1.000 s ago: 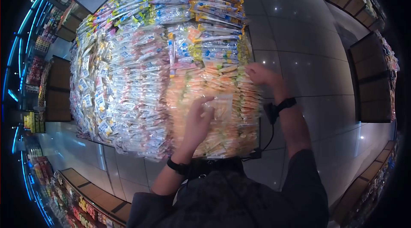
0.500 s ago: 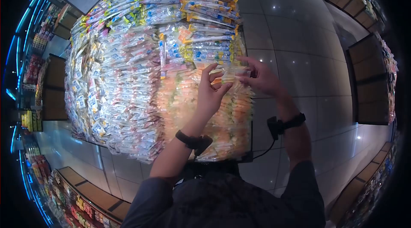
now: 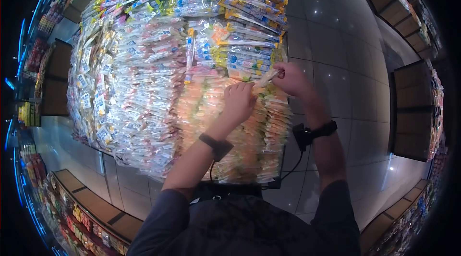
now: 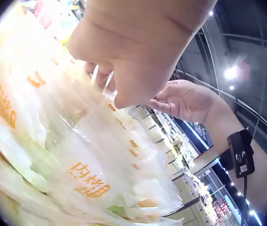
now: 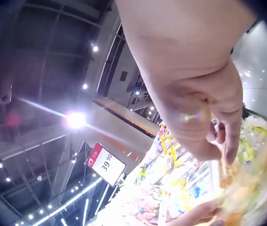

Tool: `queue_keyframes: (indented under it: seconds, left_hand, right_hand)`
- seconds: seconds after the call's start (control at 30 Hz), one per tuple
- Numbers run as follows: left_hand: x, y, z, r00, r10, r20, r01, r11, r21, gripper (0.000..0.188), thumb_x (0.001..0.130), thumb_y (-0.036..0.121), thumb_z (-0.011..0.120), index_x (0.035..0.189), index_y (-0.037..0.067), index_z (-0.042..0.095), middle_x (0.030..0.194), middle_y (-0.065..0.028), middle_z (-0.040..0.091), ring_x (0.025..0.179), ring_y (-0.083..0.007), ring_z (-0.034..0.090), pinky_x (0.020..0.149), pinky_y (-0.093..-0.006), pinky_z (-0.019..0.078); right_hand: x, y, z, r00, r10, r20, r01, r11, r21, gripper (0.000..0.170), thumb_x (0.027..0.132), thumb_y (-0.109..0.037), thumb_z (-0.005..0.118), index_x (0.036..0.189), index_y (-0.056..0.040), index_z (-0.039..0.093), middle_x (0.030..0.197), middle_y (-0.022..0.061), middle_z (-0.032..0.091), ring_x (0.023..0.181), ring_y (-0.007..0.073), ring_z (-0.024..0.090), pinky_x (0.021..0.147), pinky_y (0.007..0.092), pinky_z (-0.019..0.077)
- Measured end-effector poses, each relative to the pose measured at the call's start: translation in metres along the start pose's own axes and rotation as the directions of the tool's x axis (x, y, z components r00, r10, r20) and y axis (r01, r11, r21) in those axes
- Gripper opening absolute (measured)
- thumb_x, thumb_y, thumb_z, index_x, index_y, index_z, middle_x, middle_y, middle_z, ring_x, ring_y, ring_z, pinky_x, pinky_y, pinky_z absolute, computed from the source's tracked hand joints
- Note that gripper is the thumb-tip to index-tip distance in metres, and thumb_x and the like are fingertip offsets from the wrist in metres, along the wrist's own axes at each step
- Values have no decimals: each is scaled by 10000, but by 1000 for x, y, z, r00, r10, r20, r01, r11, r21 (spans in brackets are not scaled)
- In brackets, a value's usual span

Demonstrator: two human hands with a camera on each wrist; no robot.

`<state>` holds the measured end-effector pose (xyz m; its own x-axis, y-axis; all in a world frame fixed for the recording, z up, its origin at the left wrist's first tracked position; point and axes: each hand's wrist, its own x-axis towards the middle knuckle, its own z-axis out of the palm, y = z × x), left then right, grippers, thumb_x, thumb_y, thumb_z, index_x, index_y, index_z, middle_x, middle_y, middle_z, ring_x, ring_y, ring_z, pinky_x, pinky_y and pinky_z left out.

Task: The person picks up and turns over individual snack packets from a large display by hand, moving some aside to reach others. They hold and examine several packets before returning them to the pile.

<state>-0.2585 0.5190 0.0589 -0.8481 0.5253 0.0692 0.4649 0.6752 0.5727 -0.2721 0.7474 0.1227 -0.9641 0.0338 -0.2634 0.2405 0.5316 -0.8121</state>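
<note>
A slim pale snack packet [image 3: 265, 79] stretches between both hands, over the pile's right part. My right hand [image 3: 292, 79] pinches its far end between thumb and fingers. At the near end, my left hand [image 3: 239, 100] grips the packet with curled fingers, mostly hidden behind the back of the hand in the left wrist view. Below the hands lie rows of orange-and-green snack packets [image 3: 213, 112]. Up close in the left wrist view, these are white bags [image 4: 84, 155] with orange lettering. The right wrist view has the right hand [image 5: 209, 113] pointing down at the packet's end [image 5: 226, 175].
Clear-wrapped packets [image 3: 139, 83] fill the left of the display. Blue-and-yellow stick packs [image 3: 249, 56] line its far right. A price sign [image 5: 106, 165] stands beyond the pile. Tiled floor [image 3: 341, 88] and a brown display stand [image 3: 410, 107] lie to the right.
The hands, apart a second ago, have come together over the right of the pile. Both now hold a packet, which has turned to a slant between them; the left fingers have curled in.
</note>
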Motion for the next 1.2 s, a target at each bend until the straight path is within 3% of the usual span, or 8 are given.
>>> queue_keyframes:
  seconds: [0.2, 0.5, 0.7, 0.8, 0.87, 0.97, 1.07, 1.2]
  left_hand:
    - [4, 8, -15, 988, -42, 147, 25, 993, 112, 408, 933, 328, 696, 1299, 152, 660, 1390, -114, 550, 1350, -334, 456, 1087, -576, 298]
    - [24, -27, -18, 986, 157, 59, -167, 953, 253, 646, 872, 554, 725, 1294, 78, 608, 1467, -159, 454, 1539, -403, 230, 1187, -627, 148]
    - [34, -19, -33, 988, 103, 112, -127, 964, 236, 789, 873, 654, 666, 1371, 61, 511, 1310, -152, 560, 1362, -401, 447, 1186, -611, 163]
    - [33, -16, -40, 981, 29, 193, -104, 914, 392, 827, 867, 697, 638, 1417, 94, 504, 1289, -151, 568, 1298, -375, 483, 1181, -615, 170]
    - [29, -10, -48, 975, 39, 219, -127, 904, 409, 845, 865, 712, 626, 1476, 146, 484, 1291, -144, 568, 1307, -369, 482, 1185, -619, 163]
    - [28, -4, -48, 972, 60, 225, -144, 915, 377, 824, 870, 682, 646, 1500, 178, 482, 1295, -139, 568, 1304, -368, 484, 1190, -629, 152]
    - [37, -4, -34, 984, 130, 124, -161, 943, 290, 755, 881, 597, 689, 1467, 156, 508, 1355, -133, 557, 1353, -348, 466, 1197, -628, 142]
    - [41, -6, -20, 950, 216, 224, -266, 939, 219, 666, 900, 473, 713, 1441, 140, 513, 1424, -139, 550, 1413, -320, 446, 1201, -627, 135]
  right_hand:
    - [9, 4, 7, 769, -600, -221, 476, 768, -429, 150, 852, -112, 746, 995, -65, 743, 861, 152, 647, 868, 348, 655, 818, 416, 541]
    - [9, -2, 30, 934, -358, -9, 301, 799, -520, 113, 850, -170, 640, 850, -79, 707, 844, 124, 666, 902, 338, 677, 744, 453, 541]
    - [33, 16, 65, 905, -420, 69, 365, 681, -635, 201, 901, -241, 665, 895, -54, 739, 867, 142, 700, 852, 339, 707, 725, 442, 557]
    - [35, 4, 47, 938, -333, 102, 347, 868, -356, 215, 910, -277, 702, 1026, -111, 773, 877, 121, 724, 845, 304, 711, 748, 400, 558]
    - [40, 13, 27, 962, -124, -244, 151, 984, 96, 257, 922, -263, 707, 1076, -64, 761, 927, 162, 743, 844, 355, 722, 753, 418, 566]
    - [47, 40, -9, 910, 64, -409, -48, 998, 49, 281, 939, -192, 667, 1192, -91, 735, 1017, 159, 735, 928, 344, 716, 820, 424, 563]
    - [60, 79, -12, 827, -235, -510, 6, 912, -409, 292, 949, -145, 636, 1226, -98, 714, 1095, 155, 699, 1033, 325, 689, 886, 417, 546]
    - [63, 86, -22, 951, -192, -242, 102, 936, -338, 248, 859, -23, 695, 1096, -62, 755, 1142, 127, 651, 1080, 300, 652, 917, 379, 530]
